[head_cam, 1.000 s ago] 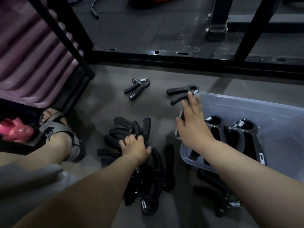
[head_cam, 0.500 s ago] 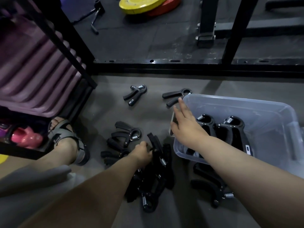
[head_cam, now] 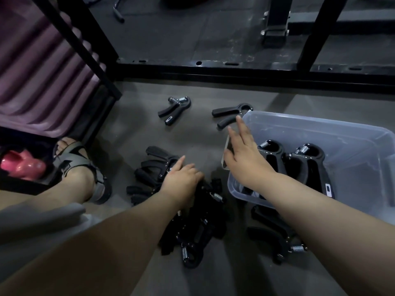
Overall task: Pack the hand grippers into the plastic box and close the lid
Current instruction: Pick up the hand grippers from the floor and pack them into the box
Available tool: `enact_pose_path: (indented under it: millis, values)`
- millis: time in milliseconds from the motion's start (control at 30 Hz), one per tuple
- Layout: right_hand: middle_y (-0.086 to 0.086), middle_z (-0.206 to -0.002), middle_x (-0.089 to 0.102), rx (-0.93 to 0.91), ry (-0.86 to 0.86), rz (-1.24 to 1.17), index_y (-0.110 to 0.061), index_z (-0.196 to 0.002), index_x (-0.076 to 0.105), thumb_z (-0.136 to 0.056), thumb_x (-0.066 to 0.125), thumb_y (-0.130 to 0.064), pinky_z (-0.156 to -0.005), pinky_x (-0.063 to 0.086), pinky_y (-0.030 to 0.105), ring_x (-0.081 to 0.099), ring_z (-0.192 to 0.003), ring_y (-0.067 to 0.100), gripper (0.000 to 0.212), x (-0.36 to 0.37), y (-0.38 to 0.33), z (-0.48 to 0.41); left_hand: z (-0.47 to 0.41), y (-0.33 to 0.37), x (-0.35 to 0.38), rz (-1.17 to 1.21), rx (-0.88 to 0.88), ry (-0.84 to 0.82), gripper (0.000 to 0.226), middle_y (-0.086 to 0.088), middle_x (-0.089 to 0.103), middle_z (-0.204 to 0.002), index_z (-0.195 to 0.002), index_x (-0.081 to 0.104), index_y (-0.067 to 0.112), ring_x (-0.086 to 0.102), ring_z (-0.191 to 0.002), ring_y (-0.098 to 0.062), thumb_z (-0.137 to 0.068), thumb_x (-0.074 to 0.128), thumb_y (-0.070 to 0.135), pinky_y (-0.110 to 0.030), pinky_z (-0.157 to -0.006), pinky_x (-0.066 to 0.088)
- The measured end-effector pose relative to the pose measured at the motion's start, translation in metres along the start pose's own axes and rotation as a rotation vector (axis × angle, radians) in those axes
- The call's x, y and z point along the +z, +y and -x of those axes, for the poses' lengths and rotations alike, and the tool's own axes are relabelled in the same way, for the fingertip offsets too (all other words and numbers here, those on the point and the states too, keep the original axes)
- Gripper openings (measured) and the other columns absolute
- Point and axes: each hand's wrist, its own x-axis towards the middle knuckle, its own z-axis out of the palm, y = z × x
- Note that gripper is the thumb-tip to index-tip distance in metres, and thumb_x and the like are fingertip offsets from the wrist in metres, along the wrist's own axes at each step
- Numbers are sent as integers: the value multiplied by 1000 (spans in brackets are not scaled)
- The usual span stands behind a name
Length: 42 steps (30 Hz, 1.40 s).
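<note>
A clear plastic box (head_cam: 320, 129) stands open on the floor at the right, with two black hand grippers (head_cam: 271, 159) (head_cam: 307, 161) side by side inside. My right hand (head_cam: 241, 154) hovers over the box's left rim, fingers spread, fingertips close to a loose gripper (head_cam: 228, 113) just beyond the box's corner. My left hand (head_cam: 181, 178) rests on a pile of black grippers (head_cam: 192, 227), most fingers curled around one of them and the index finger stretched out. Another gripper (head_cam: 175, 107) lies alone farther back, and one (head_cam: 277, 238) lies in front of the box.
A black steel frame (head_cam: 235, 71) crosses the floor behind the grippers. A slanted black rack post (head_cam: 85, 50) and purple mats (head_cam: 32, 71) stand at the left, with a pink weight (head_cam: 21, 165) below. My sandalled foot (head_cam: 81, 167) is left of the pile.
My left hand has shifted slightly on the pile and its index finger has stretched out. My right hand stays over the box's left rim, fingers reaching towards the loose gripper.
</note>
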Motion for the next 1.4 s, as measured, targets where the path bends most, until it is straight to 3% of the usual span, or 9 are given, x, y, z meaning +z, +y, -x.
enact_pose_path:
  millis: [133,267,433,667,800,900,1067,1200,1400]
  values:
    - [-21,-158,-26,4,-9,-7,-25,-157,10,-102,34,-30,-122,8,42,-14,-150,16,61,0,1,1,5,-16,-15,353,-420,-4,28,-5,63,-111,-107,59,22,58,-111,-27,-94,48,44,-38,-97,40]
    - [-21,-157,-28,-3,-52,36,-25,-157,8,-103,31,-35,-122,7,43,-18,-149,12,60,-4,1,3,0,-18,-42,1170,-794,93,35,-13,68,-92,-92,59,9,67,-83,-29,-99,47,40,-32,-70,46]
    - [-9,-164,-7,4,-50,-22,-21,-152,33,-104,36,-29,-122,12,35,2,-152,17,48,-21,-7,4,-1,-5,-91,1825,-788,60,32,-5,70,-66,-95,49,11,66,-56,-23,-103,39,41,-30,-53,53]
    - [-6,-107,72,109,55,-419,-26,-109,68,-96,49,-43,-94,51,38,65,-102,15,28,-60,-36,19,9,29,-133,1616,-548,56,33,-3,70,-79,-104,58,9,48,-51,-16,-103,40,37,-25,-49,41]
    - [-9,-82,65,82,-135,-159,-27,-85,55,-93,60,-33,-65,49,19,62,-76,8,11,-88,-37,35,6,56,-150,1634,-342,5,32,-7,71,-91,-107,62,8,57,-63,-16,-104,40,31,-28,-60,48]
    - [5,-89,68,181,-30,-32,-20,-91,57,-90,56,-19,-66,52,30,65,-82,23,2,-108,-16,39,-8,75,-150,1410,-285,70,25,-5,70,-113,-110,69,16,65,-99,-14,-101,48,25,-28,-95,48]
    - [10,-74,65,446,-109,90,-11,-86,60,-90,55,-25,-56,53,32,62,-61,27,16,-143,18,51,-23,97,-126,1014,-354,85,61,3,34,-155,-142,47,22,31,-143,-18,-83,41,8,-37,-119,24]
    - [12,-83,65,545,-197,121,-9,-83,60,-88,51,-13,-55,48,28,62,-70,28,11,-134,35,57,-19,113,-105,769,-291,134,59,10,-3,-163,-147,35,21,3,-150,-11,-90,36,7,-34,-121,9]
    - [19,-89,61,508,-131,-19,-4,-76,54,-95,42,-15,-56,51,31,61,-67,32,25,-97,36,45,-20,122,-93,638,-282,218,43,2,-12,-163,-127,51,18,-8,-150,-16,-87,39,7,-37,-122,0]
